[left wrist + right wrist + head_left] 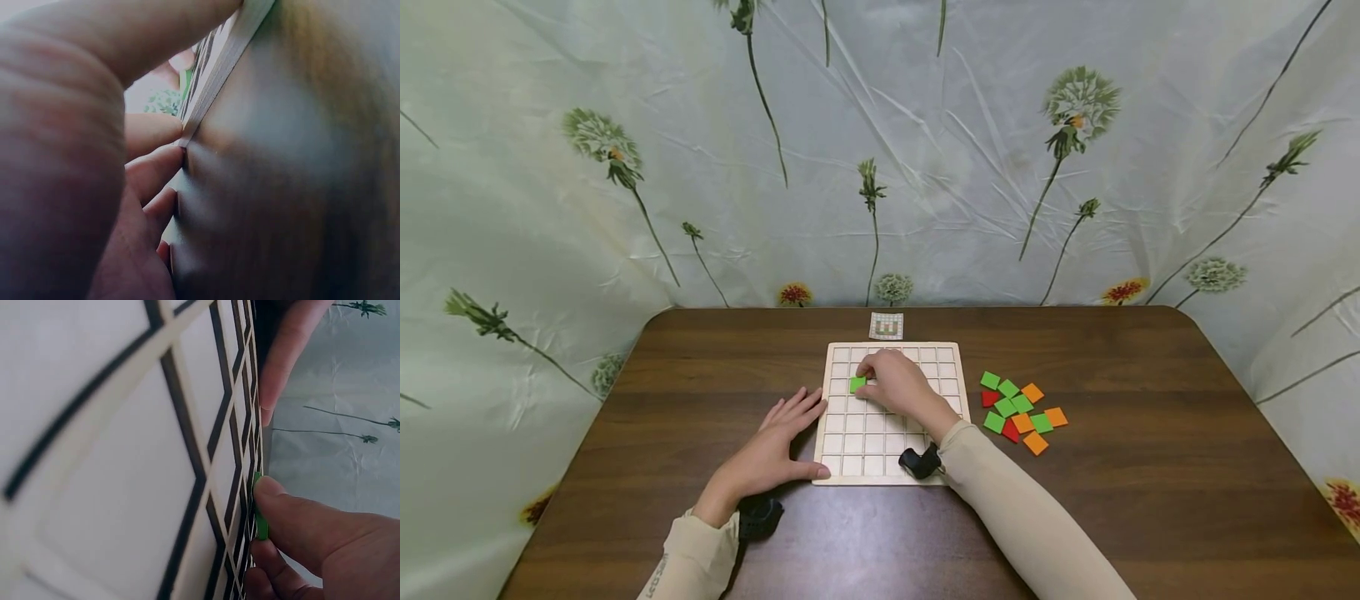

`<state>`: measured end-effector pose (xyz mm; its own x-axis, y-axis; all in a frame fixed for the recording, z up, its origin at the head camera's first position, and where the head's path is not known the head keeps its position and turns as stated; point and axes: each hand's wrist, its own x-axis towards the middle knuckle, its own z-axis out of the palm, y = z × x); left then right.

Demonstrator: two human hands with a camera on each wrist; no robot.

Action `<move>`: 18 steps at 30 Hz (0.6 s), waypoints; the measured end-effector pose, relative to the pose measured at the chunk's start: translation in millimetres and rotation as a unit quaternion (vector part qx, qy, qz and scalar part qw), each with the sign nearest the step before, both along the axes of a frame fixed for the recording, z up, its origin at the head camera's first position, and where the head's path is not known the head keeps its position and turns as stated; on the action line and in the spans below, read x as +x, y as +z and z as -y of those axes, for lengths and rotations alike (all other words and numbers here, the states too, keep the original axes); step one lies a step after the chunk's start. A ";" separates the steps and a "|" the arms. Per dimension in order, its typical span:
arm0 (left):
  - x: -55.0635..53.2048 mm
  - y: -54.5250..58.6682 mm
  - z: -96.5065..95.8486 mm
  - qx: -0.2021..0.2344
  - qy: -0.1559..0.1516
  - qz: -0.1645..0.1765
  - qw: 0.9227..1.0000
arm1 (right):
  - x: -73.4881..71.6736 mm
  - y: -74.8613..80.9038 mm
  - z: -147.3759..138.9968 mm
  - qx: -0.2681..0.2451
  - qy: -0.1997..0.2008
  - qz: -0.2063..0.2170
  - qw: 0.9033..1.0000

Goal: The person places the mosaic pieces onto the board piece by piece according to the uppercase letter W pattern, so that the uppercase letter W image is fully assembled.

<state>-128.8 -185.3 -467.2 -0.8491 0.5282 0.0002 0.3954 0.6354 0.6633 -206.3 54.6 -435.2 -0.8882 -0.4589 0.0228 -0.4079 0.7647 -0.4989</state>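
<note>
A pale wooden grid board (853, 464) with white square cells lies on the brown table. My right hand (895, 381) is over the board's upper left part and pinches a green square tile (857, 384) between thumb and fingers. In the right wrist view the green tile (262, 520) stands at a tilt against the grid, thumb on its near side. Along the board's left edge rests my left hand (769, 452), fingers spread and thumb at the lower left corner. The left wrist view shows its fingertips touching the board's side (219, 78).
Several loose green tiles (990, 380), orange tiles (1036, 443) and red tiles (990, 398) lie right of the board. A small patterned card (887, 326) sits behind it. Flower-print cloth (970, 150) hangs beyond the table (1157, 467).
</note>
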 end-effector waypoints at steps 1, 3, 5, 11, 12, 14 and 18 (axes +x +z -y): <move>0.0 0.2 -0.1 0.000 0.000 0.001 1.000 | -0.2 -0.4 0.2 0.001 0.001 -0.001 1.000; 0.1 0.7 -0.6 0.001 0.000 0.003 1.000 | -0.5 -1.1 0.4 0.003 0.001 -0.003 1.000; 0.6 0.9 -0.6 0.000 0.000 0.005 1.000 | -0.3 -1.7 0.8 0.002 0.002 -0.003 1.000; 0.3 0.2 -0.4 0.001 0.000 0.004 1.000 | -1.2 -2.3 1.6 0.005 0.000 -0.002 1.000; 0.1 0.1 -0.4 0.001 0.000 0.003 1.000 | -1.5 -2.1 1.7 0.006 0.000 -0.002 1.000; -0.1 0.0 -0.3 0.000 0.000 0.002 1.000 | -1.6 -1.3 1.7 0.007 0.001 -0.001 1.000; -0.4 0.2 -0.4 0.000 0.000 0.004 1.000 | -1.0 0.4 -0.2 -0.003 0.004 0.008 1.000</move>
<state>-129.3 -185.0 -467.0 -0.8496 0.5273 -0.0063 0.3896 0.6358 0.6663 -207.3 54.7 -434.8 -0.8851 -0.4652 0.0125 -0.4057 0.7583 -0.5103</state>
